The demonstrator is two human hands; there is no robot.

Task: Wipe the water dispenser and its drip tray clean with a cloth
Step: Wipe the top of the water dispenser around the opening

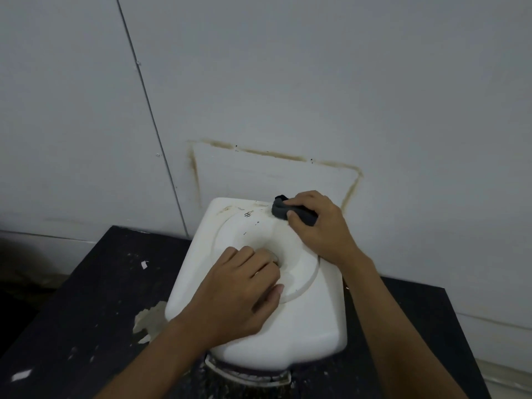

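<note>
A white water dispenser [311,318] stands on a dark table, seen from above, with a round recess in its top. My right hand [319,226] grips a dark grey cloth [280,210] and presses it on the dispenser's far right corner, by the wall. Brown dirt marks lie along the far edge to the left of the cloth. My left hand [244,289] rests on the top, fingers curled into the central recess and covering its opening. Part of the drip tray [247,375] shows below the front edge, mostly hidden.
The black table [86,298] is speckled with white flecks and has a patch of peeled surface left of the dispenser. A grey wall [288,82] stands right behind, with a brown-stained rectangular outline. Table edges fall off at the left and right.
</note>
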